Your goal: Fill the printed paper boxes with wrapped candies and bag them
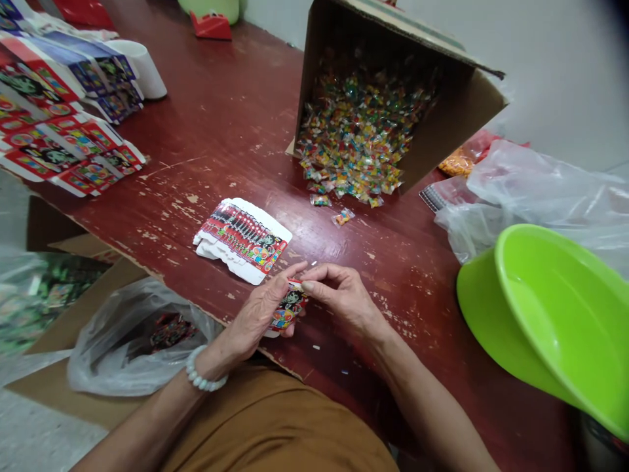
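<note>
Close to my body, over the front edge of the table, my left hand [260, 308] wraps round a small printed candy box [291, 303], red with a dark cartoon figure. Thumb and fingers of my right hand [339, 288] pinch its upper end. Part of the box is hidden by my fingers. Just beyond my left hand lies a fanned stack of flat printed boxes [240, 237] with white flaps. Past both hands, a cardboard carton [449, 131] on its side holds a heap of small wrapped candies [358, 137]. One wrapped candy [343, 217] lies loose at its mouth.
A green basin [491, 321] stands at the right, with clear plastic bags [550, 196] behind it. Bundles of printed cartons [63, 144] and a white roll [145, 69] sit far left. Below the table edge, a plastic-lined box [118, 354] holds dark printed packets. A red tape dispenser [211, 26] stands behind.
</note>
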Demonstrator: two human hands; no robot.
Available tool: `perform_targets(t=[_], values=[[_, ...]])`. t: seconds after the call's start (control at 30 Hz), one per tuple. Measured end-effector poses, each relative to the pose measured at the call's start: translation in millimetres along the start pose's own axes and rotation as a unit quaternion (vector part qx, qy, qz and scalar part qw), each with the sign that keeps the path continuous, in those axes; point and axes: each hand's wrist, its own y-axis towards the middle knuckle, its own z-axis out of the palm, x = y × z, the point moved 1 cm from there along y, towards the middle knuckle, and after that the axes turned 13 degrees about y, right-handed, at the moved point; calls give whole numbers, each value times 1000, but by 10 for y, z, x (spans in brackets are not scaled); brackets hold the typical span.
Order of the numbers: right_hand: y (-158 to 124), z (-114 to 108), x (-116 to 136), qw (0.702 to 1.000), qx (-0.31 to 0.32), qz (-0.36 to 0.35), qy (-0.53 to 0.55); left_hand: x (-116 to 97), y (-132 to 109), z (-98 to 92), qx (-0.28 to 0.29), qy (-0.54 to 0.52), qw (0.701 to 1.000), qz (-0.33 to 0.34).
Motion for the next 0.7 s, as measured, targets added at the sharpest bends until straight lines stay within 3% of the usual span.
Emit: perform_targets(t=[0.1, 0.23, 0.4, 0.53, 0.7], values=[[13, 6, 25, 998, -24, -18, -52, 6, 8, 2, 22, -19, 1000, -12], [-14, 48, -3, 996, -18, -38, -82, -11, -8, -17, 2, -3, 1000, -4], [-54, 98, -69, 998, 10, -35, -44, -7, -27, -41, -28, 5, 1000, -4], [-99, 148, -124, 996, -10, -74, -49, 13, -9, 5, -33, -41, 999, -6], [-105, 137, -178, 998, -29, -46, -11, 16, -3, 82, -18, -111, 994, -15]])
